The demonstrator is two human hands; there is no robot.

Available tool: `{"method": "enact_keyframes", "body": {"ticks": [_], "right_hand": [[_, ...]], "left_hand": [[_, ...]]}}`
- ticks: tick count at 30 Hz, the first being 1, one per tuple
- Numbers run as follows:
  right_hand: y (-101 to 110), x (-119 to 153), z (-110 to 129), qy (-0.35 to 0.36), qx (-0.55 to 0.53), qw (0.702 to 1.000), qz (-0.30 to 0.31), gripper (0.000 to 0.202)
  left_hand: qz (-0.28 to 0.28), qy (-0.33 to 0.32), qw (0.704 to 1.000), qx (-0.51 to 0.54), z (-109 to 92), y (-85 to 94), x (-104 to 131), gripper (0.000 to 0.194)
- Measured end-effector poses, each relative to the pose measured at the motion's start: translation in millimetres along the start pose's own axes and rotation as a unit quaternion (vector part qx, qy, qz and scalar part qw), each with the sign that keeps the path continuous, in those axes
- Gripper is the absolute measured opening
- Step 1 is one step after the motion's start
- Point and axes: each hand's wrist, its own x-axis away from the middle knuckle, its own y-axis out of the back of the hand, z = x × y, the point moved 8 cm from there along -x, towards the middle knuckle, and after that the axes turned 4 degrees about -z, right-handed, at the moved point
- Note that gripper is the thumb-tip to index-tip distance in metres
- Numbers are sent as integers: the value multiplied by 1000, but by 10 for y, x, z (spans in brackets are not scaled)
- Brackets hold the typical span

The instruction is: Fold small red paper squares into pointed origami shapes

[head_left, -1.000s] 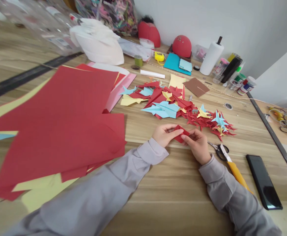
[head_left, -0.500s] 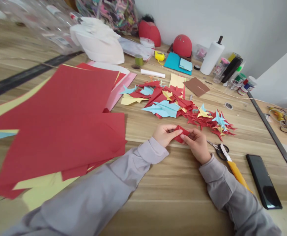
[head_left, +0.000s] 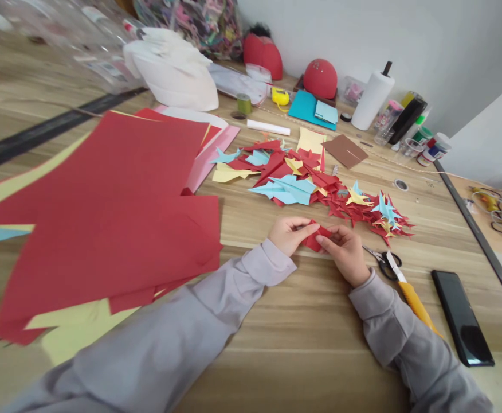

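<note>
A small folded piece of red paper [head_left: 313, 241] is pinched between both hands just above the wooden table. My left hand [head_left: 289, 234] grips its left side, thumb on top. On the right side, my right hand [head_left: 344, 251] holds it with thumb and fingers closed. Some of the paper is hidden behind the fingers. Just beyond the hands lies a heap of folded paper pieces [head_left: 328, 189] in red, blue and yellow, with a light blue paper plane [head_left: 289, 189] at its near edge.
Large red paper sheets [head_left: 117, 195] cover the left side. Scissors [head_left: 384, 261], a yellow-handled utility knife [head_left: 414, 298] and a black phone [head_left: 463, 318] lie to the right. Brown paper [head_left: 344, 151], a yellow tape measure [head_left: 280, 97] and a white roll [head_left: 372, 98] stand farther back.
Both hands stay in nearly the same spot, still pinching the red paper. The paper's visible shape has shifted slightly between the fingers.
</note>
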Motion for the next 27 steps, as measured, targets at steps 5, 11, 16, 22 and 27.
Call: {"method": "enact_keyframes", "body": {"ticks": [5, 11, 16, 22, 27], "right_hand": [[-48, 14, 4, -4, 2, 1000, 31, 26], [-64, 8, -9, 6, -5, 999, 41, 24], [-67, 8, -15, 6, -11, 999, 41, 25], [-87, 21, 9, 11, 6, 999, 48, 24], [-69, 15, 11, 7, -6, 999, 38, 23]], "left_hand": [[-13, 2, 1000, 8, 1, 22, -7, 19], [-7, 2, 1000, 5, -16, 13, 7, 19], [-8, 3, 1000, 8, -15, 17, 13, 20], [-16, -23, 999, -26, -30, 50, 3, 33], [-30, -17, 999, -1, 3, 62, -10, 43]]}}
